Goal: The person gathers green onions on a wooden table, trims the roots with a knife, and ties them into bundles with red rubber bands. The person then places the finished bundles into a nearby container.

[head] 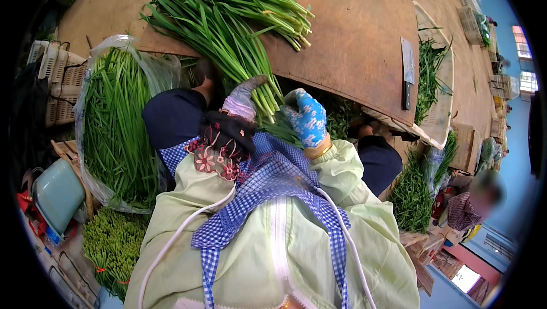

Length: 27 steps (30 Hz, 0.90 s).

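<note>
My left hand (pixel 245 95), in a grey and pink glove, is closed around a bunch of garlic chives (pixel 230 48) near its pale stem ends. The bunch slants over my lap, its leaves resting on the wooden board (pixel 342 52). Beside the stem ends is my right hand (pixel 305 116), in a blue floral glove, with its fingers curled. Whether anything sits between those fingertips cannot be told. Another pile of chives (pixel 260 5) lies on the board, stem ends to the right. A cleaver (pixel 407 72) with a black handle rests near the board's right edge.
At left stands a clear plastic bag (pixel 87 146) full of long green chives. Tied green bundles (pixel 113 245) sit below it, near a pale blue-green stool (pixel 60 193). A white crate (pixel 446 95) with loose leaves is under the board's right side. Another person (pixel 463 210) sits at far right.
</note>
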### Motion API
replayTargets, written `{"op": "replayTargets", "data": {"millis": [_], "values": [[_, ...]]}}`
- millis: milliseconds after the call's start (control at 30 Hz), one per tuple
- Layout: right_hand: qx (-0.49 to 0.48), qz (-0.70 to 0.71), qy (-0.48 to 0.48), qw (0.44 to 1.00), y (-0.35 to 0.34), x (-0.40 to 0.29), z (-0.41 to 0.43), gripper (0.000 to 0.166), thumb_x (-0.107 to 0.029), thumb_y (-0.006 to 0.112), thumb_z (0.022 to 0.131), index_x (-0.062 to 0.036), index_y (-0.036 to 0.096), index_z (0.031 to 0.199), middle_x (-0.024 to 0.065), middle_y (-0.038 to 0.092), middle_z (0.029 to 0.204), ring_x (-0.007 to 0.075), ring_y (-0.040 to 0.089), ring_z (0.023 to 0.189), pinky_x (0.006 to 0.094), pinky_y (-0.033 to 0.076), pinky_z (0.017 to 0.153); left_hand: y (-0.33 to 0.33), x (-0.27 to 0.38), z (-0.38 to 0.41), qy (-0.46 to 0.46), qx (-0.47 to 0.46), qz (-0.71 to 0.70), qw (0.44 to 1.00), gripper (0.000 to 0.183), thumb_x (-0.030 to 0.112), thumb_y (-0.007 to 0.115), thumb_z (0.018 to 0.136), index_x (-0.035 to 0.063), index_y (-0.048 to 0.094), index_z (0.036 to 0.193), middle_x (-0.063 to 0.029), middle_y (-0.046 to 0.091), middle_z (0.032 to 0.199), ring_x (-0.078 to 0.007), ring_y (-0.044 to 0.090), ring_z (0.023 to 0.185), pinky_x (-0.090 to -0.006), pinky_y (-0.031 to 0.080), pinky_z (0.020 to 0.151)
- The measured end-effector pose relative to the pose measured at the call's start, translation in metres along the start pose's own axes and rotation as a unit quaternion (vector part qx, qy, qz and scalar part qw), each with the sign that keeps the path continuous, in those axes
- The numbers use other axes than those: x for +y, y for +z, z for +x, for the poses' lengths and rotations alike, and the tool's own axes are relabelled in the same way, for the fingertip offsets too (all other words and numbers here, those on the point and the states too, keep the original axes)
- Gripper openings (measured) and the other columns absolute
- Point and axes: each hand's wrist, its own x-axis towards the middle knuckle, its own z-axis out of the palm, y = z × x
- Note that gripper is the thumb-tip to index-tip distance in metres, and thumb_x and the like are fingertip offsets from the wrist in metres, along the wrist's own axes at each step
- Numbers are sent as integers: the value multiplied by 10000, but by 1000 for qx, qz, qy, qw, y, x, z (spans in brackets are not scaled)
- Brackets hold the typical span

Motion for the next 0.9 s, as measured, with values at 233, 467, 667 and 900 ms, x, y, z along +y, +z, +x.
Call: {"op": "replayTargets", "data": {"millis": [233,467,667,900], "values": [[-23,311,161,936,4,17,8,176,-45,634,770,-4,598,938,35,612,821,98,544,735,236,456,686,-5,-4,-2,53,-11,38,998,216,267,615,798,53,603,826,-122,625,686,-317,601,540,-466,506,465],[-101,-4,94,990,-57,81,-34,210,-126,646,771,-44,619,962,78,628,880,206,613,753,293,482,686,-17,-3,18,68,-51,-7,996,227,156,599,806,14,586,982,-118,631,844,-280,620,720,-446,539,607],[-5,-12,-59,998,-4,2,-10,357,-84,655,746,-45,595,1095,161,631,951,302,619,831,347,494,719,-13,-5,11,23,-173,-52,983,313,162,582,825,-30,562,1072,-133,635,998,-262,619,886,-400,526,753],[-122,-85,-161,976,-24,-15,45,159,-175,677,734,-64,654,845,142,627,760,311,610,697,356,491,611,-14,-8,-16,68,-105,14,992,338,119,578,820,51,529,1147,-64,621,914,-210,612,800,-369,538,704]]}}
